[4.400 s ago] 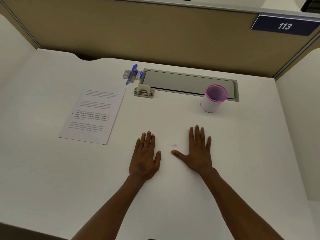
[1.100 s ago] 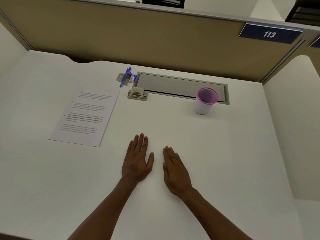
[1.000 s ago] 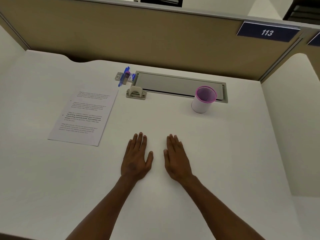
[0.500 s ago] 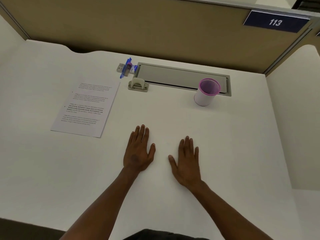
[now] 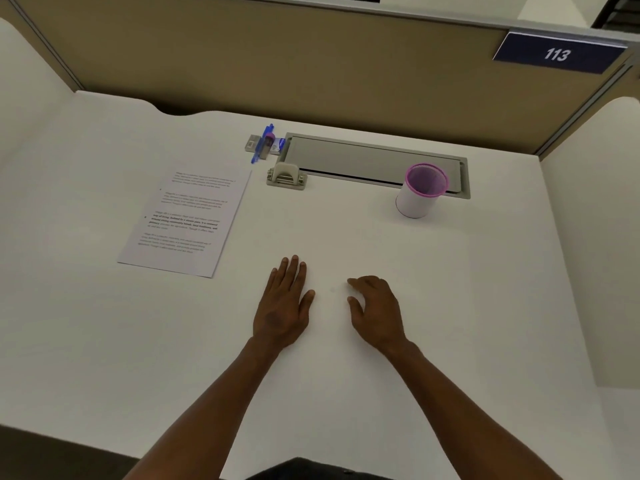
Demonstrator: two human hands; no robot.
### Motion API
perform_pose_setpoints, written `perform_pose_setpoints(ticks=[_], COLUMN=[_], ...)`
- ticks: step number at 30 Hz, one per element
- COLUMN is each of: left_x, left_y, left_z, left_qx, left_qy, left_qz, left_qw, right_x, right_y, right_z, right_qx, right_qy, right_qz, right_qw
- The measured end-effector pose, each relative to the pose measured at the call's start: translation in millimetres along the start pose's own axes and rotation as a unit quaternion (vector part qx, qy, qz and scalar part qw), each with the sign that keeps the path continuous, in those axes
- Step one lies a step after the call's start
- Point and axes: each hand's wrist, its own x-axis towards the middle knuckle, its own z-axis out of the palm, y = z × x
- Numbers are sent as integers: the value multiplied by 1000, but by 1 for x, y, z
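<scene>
The printed sheet (image 5: 183, 220) lies far left, clear of your left hand (image 5: 284, 306), which rests flat on the desk (image 5: 104, 341) with its fingers straight and together. Just right of it sits a tiny pale speck (image 5: 333, 289), likely weightless and easily flicked away, so pinch it with your fingertips. Your right hand (image 5: 375, 313) beside it is loosely curled, thumb and forefinger parted, holding nothing, and the pink-rimmed cup (image 5: 420, 190) stands far right, no obstacle.

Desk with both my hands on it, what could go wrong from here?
The cup stands ahead of the right hand; a quick forward reach might tip it. The paper lies loose to the left of the left hand; a sideways sweep could send it sliding. The pen rests on small items and may roll.
</scene>
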Motion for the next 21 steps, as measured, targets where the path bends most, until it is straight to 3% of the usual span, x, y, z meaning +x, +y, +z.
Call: perform_pose_setpoints(ticks=[6, 15, 21], left_x=[1, 2, 1], left_y=[-2, 1, 0], left_z=[2, 4, 3], left_qx=[-30, -23, -27], left_qy=[24, 28, 25], left_qz=[-3, -9, -10], left_qw=[999, 999, 999], right_x=[26, 38, 43], right_y=[2, -4, -10], right_z=[2, 11, 14], right_qx=[-30, 31, -35], right_qy=[-111, -62, -57], right_qz=[-81, -92, -103], right_qw=[990, 993, 992])
